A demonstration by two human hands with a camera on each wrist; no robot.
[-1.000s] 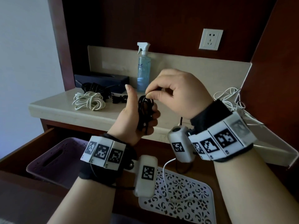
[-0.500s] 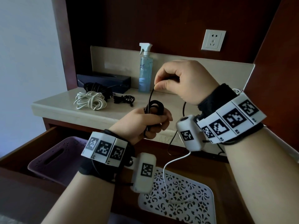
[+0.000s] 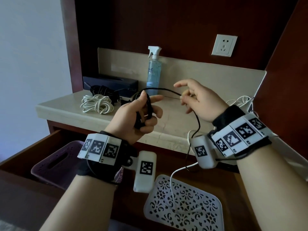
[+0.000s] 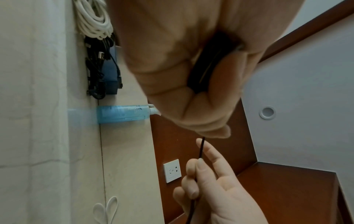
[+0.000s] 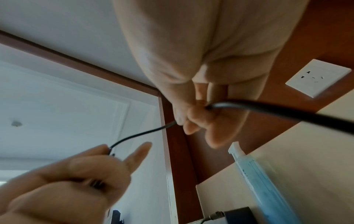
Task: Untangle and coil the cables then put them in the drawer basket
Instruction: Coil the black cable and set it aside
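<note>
A person's left hand [image 3: 135, 117] grips a small coil of black cable [image 3: 146, 107] above the front edge of a pale stone counter [image 3: 66, 109], index finger extended. The right hand [image 3: 198, 100] pinches the same cable's free run between thumb and fingertip, other fingers spread; the slack drops past the right wrist towards the open drawer [image 3: 25, 150]. The counter sits in a dark red-brown wooden alcove with a pale backsplash, a white wall to the left. Near the counter's back left corner lie a coiled white cable [image 3: 97, 104], a black cable bundle [image 3: 101, 90] and a dark box [image 3: 113, 81]; a blue spray bottle [image 3: 154, 70] stands against the backsplash. A white wall socket [image 3: 224, 45] is mounted above. In the drawer sit a purple basket [image 3: 50, 164] on the left and a white perforated basket [image 3: 183, 204] holding a white cable's end.
</note>
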